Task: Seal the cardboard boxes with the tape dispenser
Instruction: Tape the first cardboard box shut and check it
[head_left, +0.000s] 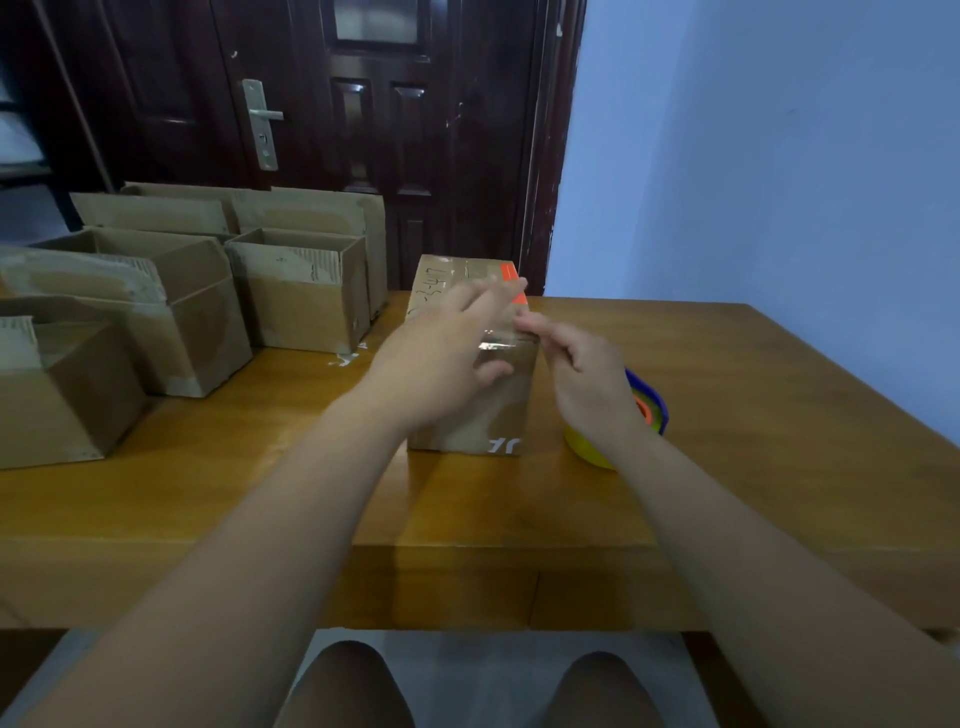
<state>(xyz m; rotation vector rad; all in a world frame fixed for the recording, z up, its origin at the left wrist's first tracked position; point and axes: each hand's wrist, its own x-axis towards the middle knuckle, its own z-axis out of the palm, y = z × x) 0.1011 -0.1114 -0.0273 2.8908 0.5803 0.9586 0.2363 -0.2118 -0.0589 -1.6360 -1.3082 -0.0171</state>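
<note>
A closed cardboard box (498, 410) with an orange label stands in the middle of the wooden table (753, 415). Clear tape glints along its top near edge. My left hand (447, 353) lies flat over the box top with straight, blurred fingers. My right hand (582, 374) is at the box's right top corner, its fingers loosely bent toward the tape; whether they pinch anything is unclear. The tape dispenser (649, 415), blue and orange with a yellow roll, sits on the table right of the box, partly hidden behind my right wrist.
Several open cardboard boxes (296, 291) with raised flaps crowd the table's left and back left. A dark wooden door (363, 130) stands behind the table and a pale wall (779, 156) runs along the right. My knees show below the table's front edge.
</note>
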